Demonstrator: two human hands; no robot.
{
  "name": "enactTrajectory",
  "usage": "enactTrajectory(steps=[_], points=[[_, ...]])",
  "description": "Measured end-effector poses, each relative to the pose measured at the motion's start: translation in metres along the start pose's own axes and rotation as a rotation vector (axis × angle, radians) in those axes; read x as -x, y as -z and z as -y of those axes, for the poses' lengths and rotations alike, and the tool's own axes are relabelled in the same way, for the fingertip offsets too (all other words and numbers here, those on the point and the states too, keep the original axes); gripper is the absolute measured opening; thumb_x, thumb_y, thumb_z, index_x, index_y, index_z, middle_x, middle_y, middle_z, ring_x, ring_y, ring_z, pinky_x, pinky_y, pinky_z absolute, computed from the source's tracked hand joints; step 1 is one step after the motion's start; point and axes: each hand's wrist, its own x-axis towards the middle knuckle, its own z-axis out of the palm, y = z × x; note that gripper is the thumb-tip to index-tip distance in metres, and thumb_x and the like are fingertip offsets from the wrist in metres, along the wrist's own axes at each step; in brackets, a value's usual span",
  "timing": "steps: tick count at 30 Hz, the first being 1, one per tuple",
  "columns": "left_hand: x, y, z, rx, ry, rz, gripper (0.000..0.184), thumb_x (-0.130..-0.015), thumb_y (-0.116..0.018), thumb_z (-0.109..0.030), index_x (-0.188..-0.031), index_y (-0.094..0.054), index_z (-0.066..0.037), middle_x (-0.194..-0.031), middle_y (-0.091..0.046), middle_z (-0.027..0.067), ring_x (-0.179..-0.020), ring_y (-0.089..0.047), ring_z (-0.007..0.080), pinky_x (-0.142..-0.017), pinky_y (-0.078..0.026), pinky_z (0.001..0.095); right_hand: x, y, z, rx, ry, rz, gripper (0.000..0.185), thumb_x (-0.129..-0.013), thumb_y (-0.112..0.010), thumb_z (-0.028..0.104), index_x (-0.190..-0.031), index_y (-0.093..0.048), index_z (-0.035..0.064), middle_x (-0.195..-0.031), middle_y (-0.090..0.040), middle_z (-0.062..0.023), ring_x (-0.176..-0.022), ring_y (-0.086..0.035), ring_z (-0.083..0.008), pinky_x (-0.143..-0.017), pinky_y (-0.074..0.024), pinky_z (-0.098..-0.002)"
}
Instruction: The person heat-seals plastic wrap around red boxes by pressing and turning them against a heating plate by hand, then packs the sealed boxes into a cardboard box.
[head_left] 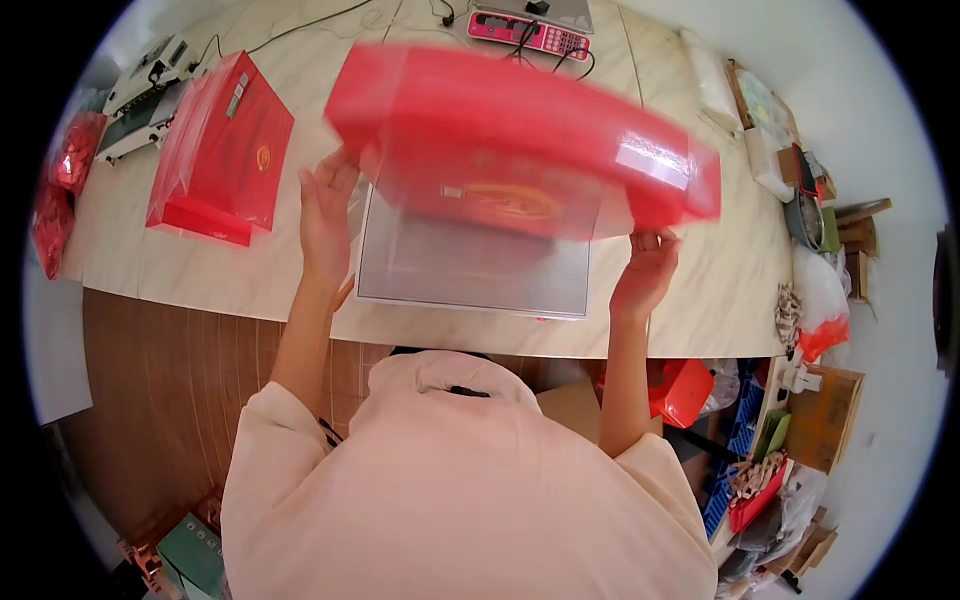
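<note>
A large red gift box (500, 105), smeared by motion and with a shiny clear wrap, is held tilted above the table by both hands. My left hand (328, 205) grips its lower left corner, the thumb partly hidden. My right hand (645, 270) has its fingers curled at the lower right corner. A gold emblem and a small label show on the face turned toward me. Below the box lies a flat grey plate (470, 277) with a pale rim, its far part hidden behind the box.
Another red gift box (220, 155) in clear wrap stands at left, near a grey machine (145, 105) and red packets (75, 155). A pink keypad scale (530, 38) with cables is at the back. Bags and cartons (825, 415) crowd the right side.
</note>
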Motion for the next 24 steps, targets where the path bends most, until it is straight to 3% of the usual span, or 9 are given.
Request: enactTrajectory(steps=[3,5,7,10,19,23,24], points=[[0.020,0.001,-0.001,0.090,0.112,-0.075,0.071,-0.097,-0.023,-0.055,-0.135,-0.036,0.004,-0.139,-0.041,0.0145,-0.132,-0.035,0.0229,-0.110,-0.023,0.0360,0.023,0.006,-0.005,0.034,-0.100,-0.181,0.049,-0.099,-0.032,0.038,-0.129,-0.044,0.0013,-0.129,-0.050,-0.0124,-0.119,-0.047,-0.0233,-0.103,-0.0353,-0.0409],[0.036,0.007,0.011,0.183,0.250,-0.074,0.071,-0.097,-0.023,-0.055,-0.135,-0.036,0.004,-0.138,-0.043,0.0145,-0.130,-0.038,0.0204,-0.107,-0.029,0.0342,0.032,0.020,-0.008,-0.290,-0.345,-0.054,0.055,-0.098,-0.036,0.043,-0.126,-0.044,-0.0035,-0.125,-0.051,-0.0126,-0.115,-0.049,-0.0216,-0.099,-0.0387,-0.0363],[0.048,0.017,0.026,0.210,0.255,-0.069,0.072,-0.097,-0.023,-0.055,-0.135,-0.037,0.005,-0.138,-0.044,0.0151,-0.129,-0.040,0.0198,-0.105,-0.032,0.0322,0.045,0.033,-0.025,-0.295,-0.329,0.002,0.060,-0.098,-0.031,0.047,-0.126,-0.043,-0.0055,-0.127,-0.051,-0.0161,-0.117,-0.049,-0.0233,-0.100,-0.0386,-0.0372],[0.069,0.028,0.038,0.064,0.399,-0.079,0.071,-0.097,-0.021,-0.055,-0.136,-0.038,0.002,-0.137,-0.046,0.0145,-0.127,-0.043,0.0208,-0.105,-0.032,0.0325,0.064,0.032,-0.033,-0.233,-0.443,-0.064,0.058,-0.100,-0.026,0.042,-0.128,-0.043,-0.0056,-0.131,-0.050,-0.0191,-0.120,-0.049,-0.0250,-0.102,-0.0385,-0.0379],[0.106,0.044,0.066,-0.153,0.509,-0.138,0.065,-0.099,-0.019,-0.050,-0.135,-0.040,0.000,-0.136,-0.047,0.0124,-0.125,-0.044,0.0208,-0.107,-0.029,0.0338,0.097,0.040,-0.050,-0.048,-0.553,-0.039,0.056,-0.100,-0.022,0.038,-0.132,-0.042,-0.0043,-0.132,-0.050,-0.0161,-0.121,-0.047,-0.0238,-0.103,-0.0343,-0.0357],[0.105,0.049,0.075,-0.181,0.505,-0.141,0.058,-0.100,-0.025,-0.043,-0.134,-0.041,0.001,-0.134,-0.049,0.0119,-0.124,-0.045,0.0203,-0.106,-0.030,0.0315,0.089,0.048,-0.052,0.129,-0.494,0.049,0.051,-0.101,-0.027,0.035,-0.129,-0.046,-0.0027,-0.131,-0.051,-0.0147,-0.121,-0.047,-0.0229,-0.106,-0.0325,-0.0360],[0.100,0.049,0.072,-0.289,0.491,-0.156,0.054,-0.100,-0.030,-0.039,-0.134,-0.041,0.002,-0.133,-0.050,0.0126,-0.124,-0.045,0.0204,-0.106,-0.030,0.0309,0.085,0.045,-0.048,0.177,-0.457,0.041,0.045,-0.100,-0.031,0.031,-0.123,-0.050,-0.0033,-0.127,-0.053,-0.0148,-0.116,-0.051,-0.0229,-0.102,-0.0376,-0.0354]])
